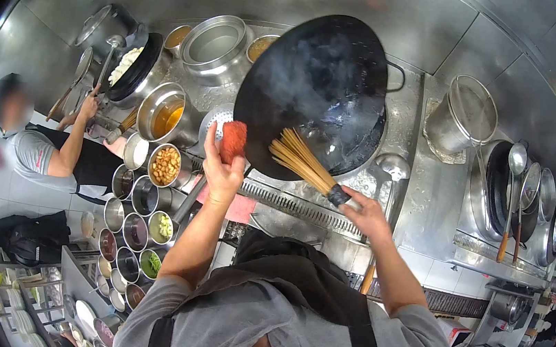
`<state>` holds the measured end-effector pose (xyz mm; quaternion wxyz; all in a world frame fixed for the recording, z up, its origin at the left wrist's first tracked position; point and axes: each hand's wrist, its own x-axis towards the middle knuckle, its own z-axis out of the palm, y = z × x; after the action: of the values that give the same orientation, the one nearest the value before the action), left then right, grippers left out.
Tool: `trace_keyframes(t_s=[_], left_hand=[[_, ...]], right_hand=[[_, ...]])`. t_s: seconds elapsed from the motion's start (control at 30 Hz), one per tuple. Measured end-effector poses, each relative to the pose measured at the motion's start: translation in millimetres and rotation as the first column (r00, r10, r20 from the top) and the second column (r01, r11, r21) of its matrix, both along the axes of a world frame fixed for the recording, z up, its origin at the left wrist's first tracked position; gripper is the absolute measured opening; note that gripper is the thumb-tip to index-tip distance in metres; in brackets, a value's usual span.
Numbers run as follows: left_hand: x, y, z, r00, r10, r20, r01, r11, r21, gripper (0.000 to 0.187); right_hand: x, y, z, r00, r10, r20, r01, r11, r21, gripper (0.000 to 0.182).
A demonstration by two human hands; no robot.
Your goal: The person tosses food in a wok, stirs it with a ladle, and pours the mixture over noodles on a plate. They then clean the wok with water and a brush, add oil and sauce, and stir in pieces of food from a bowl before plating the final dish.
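Observation:
A large black wok (279,104) stands tilted over the stove, steam rising from its inside and some water low in it. At its left rim, my left hand (222,177) is closed on a bunched red cloth (233,142). My right hand (368,218) grips the dark bound end of a bamboo wok brush (304,161). The brush's splayed bristles point up and left, over the lower part of the wok. Just right of the wok, a ladle (393,165) rests with its wooden handle toward me.
Left of me are metal pots of ingredients, including one with brown chunks (166,165), and a pot of orange liquid (167,118). A co-worker (62,154) holds a ladle at another wok (139,73). On the right stand a strainer pot (462,116) and hanging ladles (517,161).

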<state>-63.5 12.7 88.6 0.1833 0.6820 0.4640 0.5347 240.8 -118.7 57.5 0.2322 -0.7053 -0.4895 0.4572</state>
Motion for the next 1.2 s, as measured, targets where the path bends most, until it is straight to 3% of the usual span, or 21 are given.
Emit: trace_keyframes(t_s=[0.03, 0.1, 0.13, 0.17, 0.23, 0.27, 0.33, 0.4, 0.43, 0.47, 0.53, 0.63, 0.73, 0.83, 0.9, 0.97, 1.0, 1.03, 1.1, 1.13, 1.2], left_hand=[[1.4, 0.0, -1.8, 1.0, -0.006, 0.004, 0.006, 1.0, -0.005, 0.078], [3.7, 1.0, -9.3, 0.98, 0.053, 0.192, -0.002, 0.967, -0.256, 0.078], [4.9, 2.8, -18.6, 0.979, 0.055, 0.196, -0.003, 0.967, -0.256, 0.078], [7.4, 3.2, -32.4, 0.966, 0.105, 0.237, -0.021, 0.943, -0.333, 0.078], [18.0, -5.2, -37.5, 0.949, 0.206, 0.239, -0.064, 0.867, -0.494, 0.077], [18.1, -0.7, -62.3, 0.947, 0.23, 0.224, -0.093, 0.864, -0.495, 0.077], [30.3, -3.2, -74.2, 0.895, 0.302, 0.329, -0.016, 0.757, -0.653, 0.077], [44.5, -0.3, -91.8, 0.741, 0.401, 0.539, 0.129, 0.702, -0.7, 0.076], [49.0, 5.6, -106.7, 0.792, 0.351, 0.499, 0.171, 0.658, -0.734, 0.084], [59.1, 2.7, -109.1, 0.77, 0.339, 0.541, 0.238, 0.634, -0.736, 0.077], [65.7, 17.4, -199.2, 0.831, 0.221, 0.511, 0.211, 0.725, -0.655, 0.075], [79.6, 5.3, -109.9, 0.743, 0.316, 0.59, 0.372, 0.538, -0.756, 0.07], [86.1, -0.4, -111.3, 0.79, 0.33, 0.517, 0.276, 0.561, -0.78, 0.065], [88.0, -8.9, -102.2, 0.754, 0.359, 0.55, 0.3, 0.556, -0.775, 0.062], [89.1, -11.8, -119.6, 0.742, 0.364, 0.563, 0.317, 0.549, -0.773, 0.06], [89.2, -6.3, -128.8, 0.811, 0.303, 0.501, 0.261, 0.579, -0.773, 0.041], [88.1, -3.0, -131.9, 0.809, 0.303, 0.503, 0.264, 0.578, -0.772, 0.041], [86.1, 0.8, -136.5, 0.805, 0.281, 0.523, 0.306, 0.558, -0.771, 0.038], [80.2, 6.4, -156.4, 0.799, 0.273, 0.535, 0.339, 0.53, -0.777, 0.036], [77.9, 9.0, -175.8, 0.855, 0.196, 0.479, 0.303, 0.561, -0.77, 0.032], [70.0, 12.0, -186.5, 0.904, 0.126, 0.408, 0.261, 0.592, -0.763, 0.03]], right_hand=[[21.2, -3.2, -30.9, 0.998, -0.039, -0.045, 0.043, 0.995, 0.094, 0.047], [69.2, -5.8, -28.3, 0.964, -0.249, 0.097, 0.257, 0.964, -0.074, 0.049], [117.6, -13.7, -78.9, 0.916, -0.273, 0.295, 0.16, 0.921, 0.356, 0.048], [156.0, -9.1, -106.1, 0.871, -0.393, 0.293, 0.172, 0.805, 0.568, 0.046], [146.7, 7.5, -12.4, 0.776, -0.628, -0.054, 0.619, 0.743, 0.255, 0.043], [144.3, 20.5, -5.8, 0.781, -0.622, -0.049, 0.611, 0.747, 0.262, 0.043], [136.9, 51.5, 12.3, 0.614, -0.565, -0.551, 0.789, 0.469, 0.398, 0.047], [107.9, 85.7, 47.5, 0.589, -0.474, -0.654, 0.805, 0.415, 0.424, 0.051], [90.7, 103.3, 66.0, 0.543, -0.381, -0.749, 0.835, 0.344, 0.43, 0.055], [81.2, 121.2, 75.8, 0.578, -0.328, -0.748, 0.811, 0.333, 0.481, 0.056], [67.7, 157.4, 80.5, 0.576, -0.246, -0.78, 0.803, 0.348, 0.483, 0.056], [56.0, 212.0, 38.8, 0.57, -0.248, -0.783, 0.767, 0.502, 0.399, 0.055], [41.0, 246.5, -16.6, 0.437, -0.554, -0.709, 0.742, 0.667, -0.063, 0.064], [10.4, 239.7, -15.6, 0.536, -0.502, -0.679, 0.738, 0.669, 0.088, 0.062], [-2.0, 217.4, -15.8, 0.806, -0.354, -0.475, 0.503, 0.832, 0.232, 0.057], [3.5, 197.1, -33.2, 0.997, -0.074, -0.015, 0.073, 0.894, 0.441, 0.053], [13.7, 191.0, -49.9, 0.957, 0.096, 0.275, -0.237, 0.806, 0.542, 0.053], [14.1, 183.1, -17.9, 0.949, 0.24, 0.205, -0.275, 0.947, 0.166, 0.053], [41.8, 183.2, 0.4, 0.835, 0.317, 0.45, -0.363, 0.932, 0.017, 0.051], [60.7, 195.1, 25.8, 0.801, 0.282, 0.528, -0.275, 0.957, -0.093, 0.053], [112.9, 217.1, 21.9, 0.396, 0.024, 0.918, -0.289, 0.952, 0.1, 0.054]])
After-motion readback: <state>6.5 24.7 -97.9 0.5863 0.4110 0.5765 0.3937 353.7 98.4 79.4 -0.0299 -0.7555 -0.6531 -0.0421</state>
